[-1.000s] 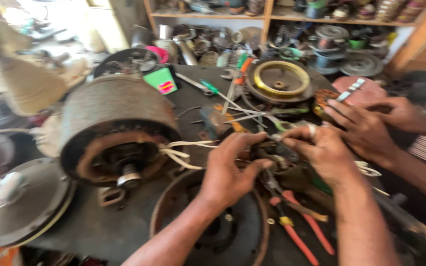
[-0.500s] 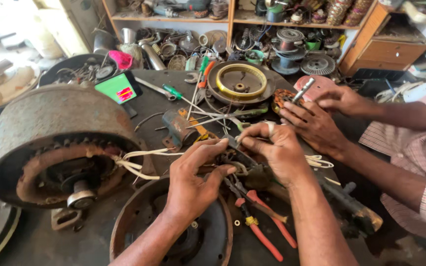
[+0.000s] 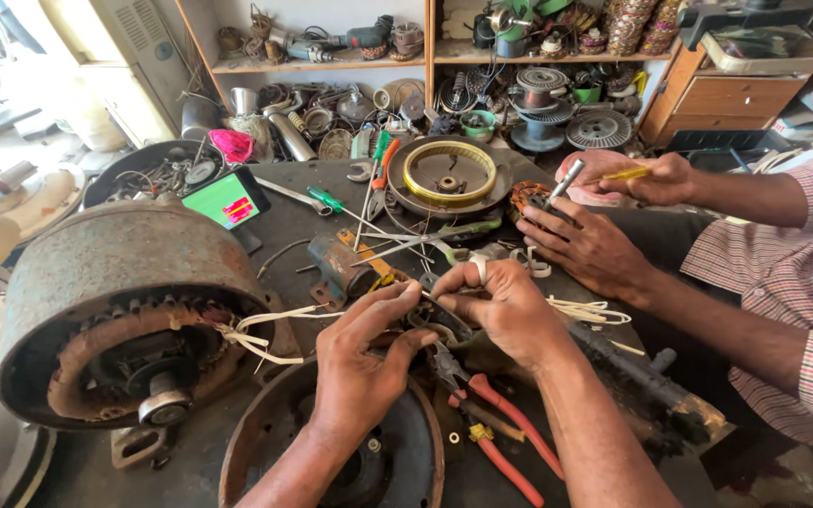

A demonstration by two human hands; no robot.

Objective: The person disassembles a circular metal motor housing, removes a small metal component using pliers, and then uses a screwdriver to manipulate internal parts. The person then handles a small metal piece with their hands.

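A cluttered repair workshop, its wooden shelves point(image 3: 331, 64) crowded with coils, tools and motor parts, backs a dark tabletop point(image 3: 284, 235) strewn with hardware. A round black pan point(image 3: 134, 169) at the back left holds small metal bits. At centre, the left hand point(image 3: 359, 362) and right hand point(image 3: 505, 306) meet fingertip to fingertip, both pinched narrow on a thin wire point(image 3: 425, 296) above a rusty round cover point(image 3: 331, 442). Red-handled pliers point(image 3: 491, 414) lie just beside them. A large rusted motor point(image 3: 115, 310) with white leads sits at left. A co-worker's hands point(image 3: 595, 240) work a copper-wound stator point(image 3: 531, 196) at right.
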